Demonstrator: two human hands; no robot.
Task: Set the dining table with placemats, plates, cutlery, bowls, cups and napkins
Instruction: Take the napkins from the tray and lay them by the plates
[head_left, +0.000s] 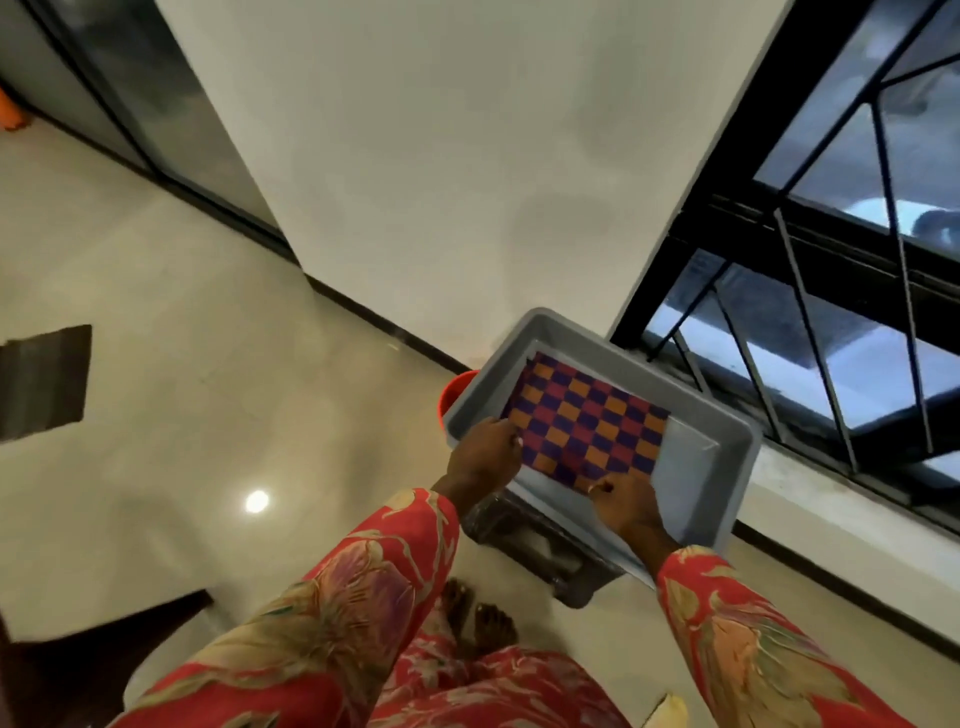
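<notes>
- Grey plastic bin (737, 441): rectangular, open-topped, standing on a dark stand or stool (540, 551) that shows only partly beneath its near edge. It sits close to the white wall (441, 156) and just beside the barred window (831, 260).
- Contents of the bin: one checkered placemat (587, 421), orange, purple and dark red squares, lying flat on the bin floor. It covers the left and middle of the floor; a bare strip of grey floor shows along the right side. Nothing else can be made out inside.
- Left hand (485, 457): reaches over the bin's near-left rim, fingers curled onto the placemat's left edge. It appears to pinch that edge.
- Right hand (626, 506): inside the bin at the placemat's near edge, fingers bent onto the mat's border, apparently gripping it. A ring shows on one finger.
- Placemat lies flat in the bin; whether its held edges are raised cannot be told.
- Orange round container (457, 392): behind the bin's left corner, mostly hidden; contents not visible.
- Person wears red floral sleeves (363, 587); bare feet (478, 618) on the glossy pale tile floor (208, 364) just before the stand.
</notes>
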